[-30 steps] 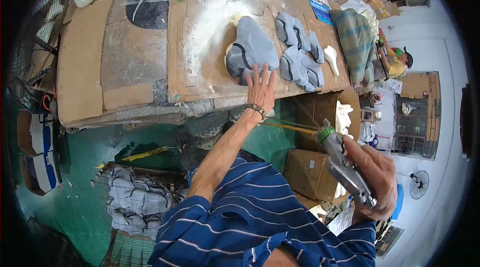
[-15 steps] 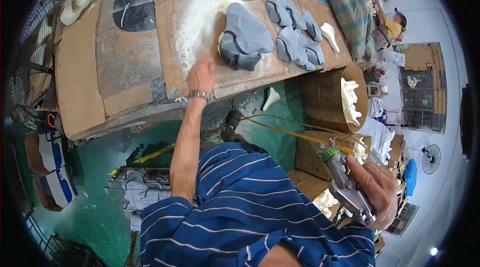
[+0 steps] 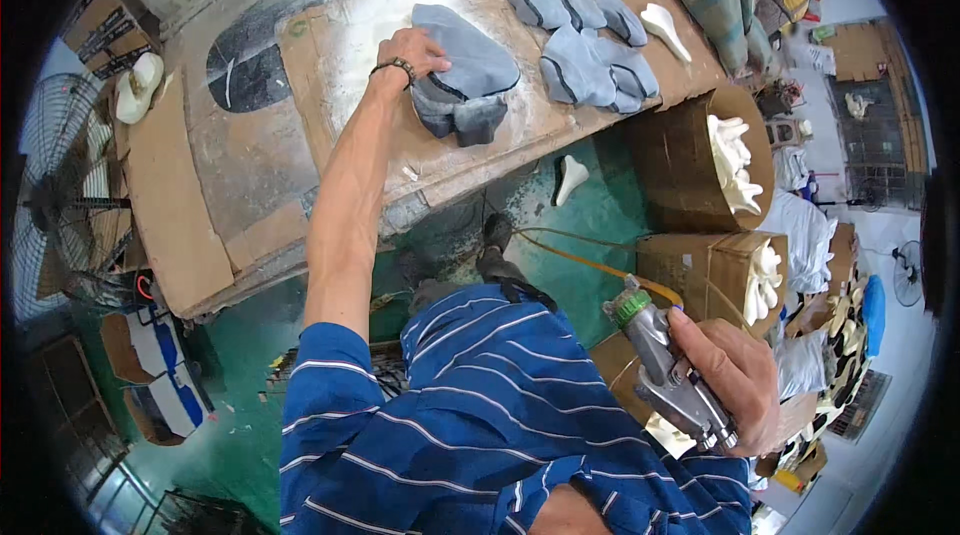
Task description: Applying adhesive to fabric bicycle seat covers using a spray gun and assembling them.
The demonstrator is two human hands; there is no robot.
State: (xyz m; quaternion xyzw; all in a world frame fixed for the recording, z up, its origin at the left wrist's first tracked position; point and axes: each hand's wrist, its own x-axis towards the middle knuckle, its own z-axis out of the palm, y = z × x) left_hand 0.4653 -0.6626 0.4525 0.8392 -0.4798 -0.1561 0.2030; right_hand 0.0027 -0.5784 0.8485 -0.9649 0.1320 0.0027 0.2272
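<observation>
grey pad point(image 3: 475, 65) partly under left hand point(image 3: 414, 52)

The right grip point(image 3: 738, 380) hides part of the spray gun point(image 3: 666, 363) from view.

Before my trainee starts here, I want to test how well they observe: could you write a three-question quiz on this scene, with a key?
1. Which hand holds the metal spray gun?
2. True or false: the left hand touches the stacked grey pieces.
3. The pieces in the cardboard box nearest the table are: A blue; B white; C black.

Key: 1. The right hand. 2. True. 3. B.
</observation>
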